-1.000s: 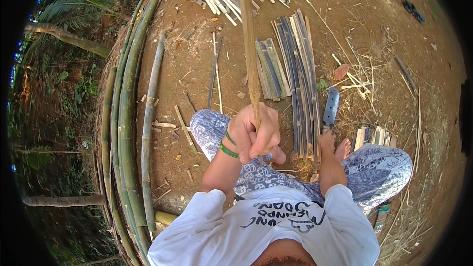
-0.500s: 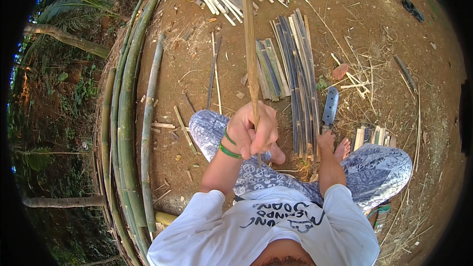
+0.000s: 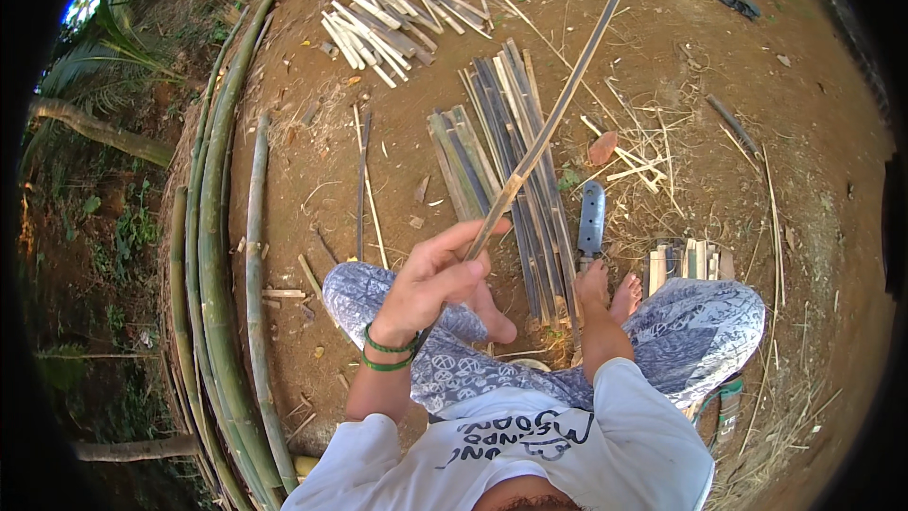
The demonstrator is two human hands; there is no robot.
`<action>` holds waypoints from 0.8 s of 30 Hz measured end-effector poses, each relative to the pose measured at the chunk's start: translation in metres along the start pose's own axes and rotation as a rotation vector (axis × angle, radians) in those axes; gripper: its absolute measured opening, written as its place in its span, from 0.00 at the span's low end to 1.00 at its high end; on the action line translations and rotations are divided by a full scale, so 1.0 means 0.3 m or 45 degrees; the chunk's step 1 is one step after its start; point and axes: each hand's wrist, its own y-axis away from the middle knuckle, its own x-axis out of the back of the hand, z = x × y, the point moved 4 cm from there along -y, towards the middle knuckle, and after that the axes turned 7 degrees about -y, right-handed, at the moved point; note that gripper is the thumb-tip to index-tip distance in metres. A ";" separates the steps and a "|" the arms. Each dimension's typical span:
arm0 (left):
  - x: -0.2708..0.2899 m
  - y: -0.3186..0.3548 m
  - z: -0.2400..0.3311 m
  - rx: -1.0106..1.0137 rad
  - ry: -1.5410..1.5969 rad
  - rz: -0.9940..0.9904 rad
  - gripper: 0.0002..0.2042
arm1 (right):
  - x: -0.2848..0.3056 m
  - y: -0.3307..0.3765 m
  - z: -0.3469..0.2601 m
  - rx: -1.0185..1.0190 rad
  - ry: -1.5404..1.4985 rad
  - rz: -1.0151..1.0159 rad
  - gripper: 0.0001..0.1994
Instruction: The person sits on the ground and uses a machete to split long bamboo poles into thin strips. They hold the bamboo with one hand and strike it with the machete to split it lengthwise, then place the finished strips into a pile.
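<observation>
A long, narrow bamboo strip (image 3: 530, 163) is pinched between the thumb and fingers of my left hand (image 3: 427, 286), raised in front of my crossed legs. It slants from my forearm up to the far right, over the bundles on the ground. My right hand (image 3: 593, 286), low beside my bare foot, is closed round the handle of a broad knife (image 3: 592, 213). Its dark blade has a row of holes and points away from me. Just left of the knife lies a bundle of long dark bamboo strips (image 3: 530, 227), with shorter split pieces (image 3: 452, 166) next to it.
Long green bamboo poles (image 3: 216, 227) run along the left, beside a shorter pole (image 3: 256, 255). Pale cut slats (image 3: 378, 28) are heaped at the far side. A short bundle (image 3: 689, 260) stands by my right knee. Shavings (image 3: 653, 156) and a dry leaf (image 3: 603, 148) litter the dirt.
The strip has swung from nearly upright to a slant toward the far right. My left hand has turned and its grip has loosened into a pinch. The view has shifted; my right hand keeps the knife.
</observation>
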 end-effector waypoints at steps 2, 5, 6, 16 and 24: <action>0.003 -0.008 -0.018 0.018 -0.068 0.032 0.23 | 0.000 -0.014 0.009 0.027 -0.024 -0.013 0.26; 0.014 -0.008 -0.051 -0.005 -0.102 0.167 0.23 | 0.034 0.001 -0.010 0.032 0.003 -0.063 0.27; 0.014 -0.010 -0.052 -0.021 -0.085 0.189 0.23 | 0.040 -0.004 -0.021 0.027 0.030 -0.078 0.28; 0.060 0.008 -0.053 0.028 0.226 0.358 0.21 | 0.075 0.002 -0.127 -0.039 0.094 -0.017 0.34; 0.134 0.027 -0.078 -0.145 0.122 0.473 0.20 | 0.279 0.022 -0.397 -0.128 -0.329 0.179 0.36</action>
